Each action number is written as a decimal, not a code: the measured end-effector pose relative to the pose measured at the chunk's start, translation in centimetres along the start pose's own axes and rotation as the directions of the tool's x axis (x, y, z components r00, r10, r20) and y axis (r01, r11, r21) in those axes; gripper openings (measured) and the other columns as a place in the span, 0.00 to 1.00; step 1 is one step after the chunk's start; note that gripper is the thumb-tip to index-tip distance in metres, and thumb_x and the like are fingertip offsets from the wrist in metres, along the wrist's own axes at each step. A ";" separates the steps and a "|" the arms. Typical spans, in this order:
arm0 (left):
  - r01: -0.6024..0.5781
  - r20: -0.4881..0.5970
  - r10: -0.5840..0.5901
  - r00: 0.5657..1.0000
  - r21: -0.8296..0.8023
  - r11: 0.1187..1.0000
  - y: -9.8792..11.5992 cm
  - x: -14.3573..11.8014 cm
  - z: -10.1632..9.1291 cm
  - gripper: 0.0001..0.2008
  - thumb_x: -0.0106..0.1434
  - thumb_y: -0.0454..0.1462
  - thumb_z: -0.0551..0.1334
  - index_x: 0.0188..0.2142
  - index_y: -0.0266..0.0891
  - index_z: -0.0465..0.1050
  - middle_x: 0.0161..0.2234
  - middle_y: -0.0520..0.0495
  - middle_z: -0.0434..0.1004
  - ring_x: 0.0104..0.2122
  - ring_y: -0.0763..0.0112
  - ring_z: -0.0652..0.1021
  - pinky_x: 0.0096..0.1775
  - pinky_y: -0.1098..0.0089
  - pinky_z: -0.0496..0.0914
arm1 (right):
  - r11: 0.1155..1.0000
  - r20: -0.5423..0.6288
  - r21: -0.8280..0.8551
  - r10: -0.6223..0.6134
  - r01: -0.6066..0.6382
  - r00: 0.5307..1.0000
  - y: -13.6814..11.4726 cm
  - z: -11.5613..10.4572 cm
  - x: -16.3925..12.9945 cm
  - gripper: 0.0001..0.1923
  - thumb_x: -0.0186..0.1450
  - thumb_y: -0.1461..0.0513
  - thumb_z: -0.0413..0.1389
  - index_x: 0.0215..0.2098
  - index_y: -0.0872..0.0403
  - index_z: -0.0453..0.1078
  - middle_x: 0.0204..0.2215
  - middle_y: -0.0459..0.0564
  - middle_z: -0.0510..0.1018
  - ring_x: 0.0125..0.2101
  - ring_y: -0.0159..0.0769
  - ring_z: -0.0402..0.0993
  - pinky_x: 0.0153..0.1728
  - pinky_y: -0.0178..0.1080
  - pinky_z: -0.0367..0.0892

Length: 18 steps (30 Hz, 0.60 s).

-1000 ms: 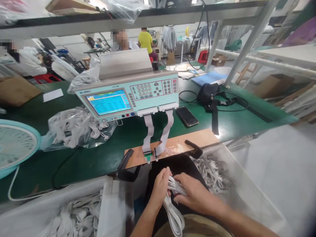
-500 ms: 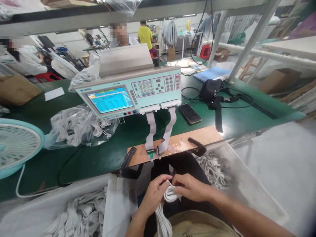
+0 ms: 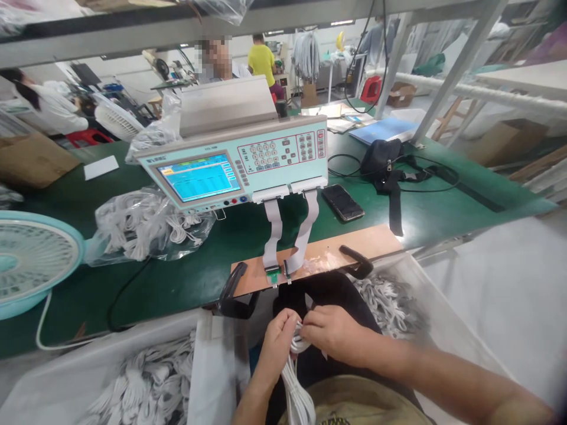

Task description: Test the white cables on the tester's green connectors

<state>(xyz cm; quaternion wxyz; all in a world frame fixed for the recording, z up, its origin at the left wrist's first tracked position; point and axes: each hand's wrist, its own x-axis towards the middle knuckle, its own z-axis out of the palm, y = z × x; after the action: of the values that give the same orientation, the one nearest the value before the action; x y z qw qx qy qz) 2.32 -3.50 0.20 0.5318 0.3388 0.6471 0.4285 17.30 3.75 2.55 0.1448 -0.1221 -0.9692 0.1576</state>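
A coiled bundle of white cable [image 3: 299, 389] hangs over my lap, its upper loop held between both hands. My left hand [image 3: 280, 336] is closed around the left side of that loop. My right hand [image 3: 325, 330] pinches the cable from the right, its fingertips close to my left thumb. The fingers partly hide the loop, and the cable ends cannot be made out. Just beyond my hands, a wooden board [image 3: 363, 245] is clamped to the table edge and carries a small green circuit board [image 3: 274, 277] with ribbon cables [image 3: 273, 230].
A cable tester [image 3: 199, 177] with a lit screen stands on the green table [image 3: 177, 289]. A bin [image 3: 195, 366] of cables sits left, another bin [image 3: 443, 301] right. Around the tester are a fan [image 3: 39, 260], bagged cables [image 3: 137, 227], a phone [image 3: 342, 202] and a black pouch [image 3: 381, 162]. People sit beyond.
My right hand has moved slightly left, closing in on my left hand. The fingers now cover more of the cable loop. The view has shifted a little.
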 end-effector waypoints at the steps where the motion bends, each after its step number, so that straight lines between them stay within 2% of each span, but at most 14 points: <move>1: -0.018 -0.016 0.019 1.000 0.039 0.999 0.0 0.1 0.0 0.15 0.60 0.47 0.53 0.27 0.39 0.64 0.17 0.58 0.57 0.13 0.79 0.61 0.13 0.79 0.56 | 0.998 0.025 -0.062 -0.026 0.028 0.999 -0.2 -0.2 0.2 0.09 0.66 0.66 0.47 0.31 0.55 0.67 0.27 0.49 0.71 0.26 0.33 0.63 0.27 0.36 0.57; 5: -0.081 -0.020 0.087 0.996 0.217 0.973 -0.1 0.2 0.1 0.13 0.61 0.44 0.52 0.26 0.39 0.64 0.20 0.56 0.61 0.17 0.77 0.65 0.16 0.79 0.58 | 0.979 0.108 -0.194 -0.037 0.058 0.993 -0.8 -0.2 0.8 0.07 0.62 0.67 0.50 0.26 0.56 0.67 0.25 0.50 0.71 0.25 0.35 0.62 0.24 0.38 0.53; 7: -0.105 -0.009 0.112 0.994 0.273 0.956 -0.2 0.1 0.0 0.13 0.62 0.43 0.51 0.26 0.39 0.64 0.20 0.56 0.62 0.17 0.77 0.65 0.17 0.78 0.58 | 0.971 0.137 -0.217 -0.067 0.096 0.988 -0.7 -0.3 0.9 0.06 0.61 0.68 0.50 0.28 0.58 0.67 0.25 0.50 0.71 0.24 0.35 0.63 0.23 0.39 0.53; 9: -0.114 -0.019 0.125 0.992 0.288 0.951 -0.2 0.0 -0.2 0.13 0.62 0.43 0.50 0.26 0.39 0.64 0.20 0.56 0.62 0.17 0.77 0.65 0.17 0.78 0.58 | 0.969 0.149 -0.186 -0.133 0.160 0.980 -0.2 -0.4 0.9 0.05 0.61 0.68 0.50 0.29 0.58 0.67 0.26 0.51 0.71 0.24 0.35 0.63 0.24 0.39 0.55; 11: -0.109 -0.039 0.124 0.992 0.270 0.957 -0.1 -0.2 -0.5 0.13 0.62 0.43 0.50 0.27 0.39 0.64 0.18 0.56 0.61 0.16 0.77 0.65 0.18 0.78 0.59 | 0.982 0.096 -0.106 -0.149 0.159 0.984 0.5 -0.4 0.8 0.05 0.60 0.67 0.50 0.28 0.57 0.66 0.25 0.49 0.71 0.24 0.34 0.64 0.25 0.37 0.56; 14: -0.088 -0.072 0.106 0.992 0.220 0.972 0.4 -0.3 -0.8 0.13 0.62 0.44 0.51 0.26 0.39 0.64 0.18 0.57 0.60 0.15 0.78 0.65 0.17 0.78 0.59 | 0.998 -0.108 0.064 0.016 -0.009 0.994 1.4 0.3 0.8 0.04 0.58 0.67 0.50 0.28 0.55 0.66 0.23 0.46 0.71 0.24 0.32 0.65 0.26 0.35 0.56; 16: -0.089 -0.096 0.109 0.989 0.191 0.978 0.9 -0.3 -0.7 0.12 0.61 0.44 0.53 0.25 0.39 0.63 0.17 0.58 0.60 0.14 0.79 0.64 0.17 0.78 0.59 | 0.972 -0.224 0.187 0.184 -0.143 0.957 1.7 1.1 1.1 0.04 0.57 0.67 0.50 0.28 0.55 0.65 0.22 0.45 0.70 0.24 0.31 0.65 0.28 0.36 0.55; 18: -0.100 -0.125 0.119 0.985 0.148 0.984 1.3 0.0 -0.6 0.13 0.60 0.44 0.55 0.24 0.39 0.62 0.16 0.58 0.59 0.14 0.79 0.64 0.17 0.78 0.59 | 0.907 -0.277 0.326 0.363 -0.269 0.890 1.7 2.0 1.6 0.03 0.56 0.67 0.50 0.26 0.54 0.64 0.21 0.44 0.69 0.23 0.31 0.64 0.28 0.36 0.56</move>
<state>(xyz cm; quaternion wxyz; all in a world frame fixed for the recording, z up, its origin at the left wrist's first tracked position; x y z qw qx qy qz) 1.74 -3.09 1.40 0.4377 0.3814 0.6902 0.4320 15.48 5.25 0.57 0.2933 -0.2828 -0.8656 0.2911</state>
